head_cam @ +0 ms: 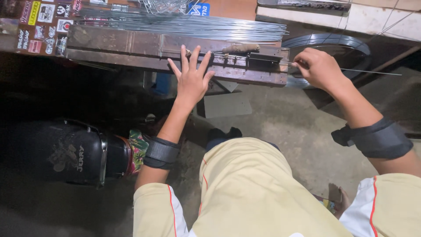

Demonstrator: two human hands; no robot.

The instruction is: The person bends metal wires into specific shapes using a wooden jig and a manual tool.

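Two hands up at my twelve: left hand (191,79) flat, fingers splayed wide on the wooden jig (175,55); right hand (319,68), at two o'clock, pinches a thin wire (372,72) beyond the jig's end.

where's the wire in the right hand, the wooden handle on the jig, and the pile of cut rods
wire (372,71), head view, bare stretch right of the fist
wooden handle (240,48), head view, middle of its grip
cut rods (197,26), head view, middle of the pile

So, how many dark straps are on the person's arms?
2: one dark strap on the left forearm, one dark strap on the right forearm. None seems hidden.
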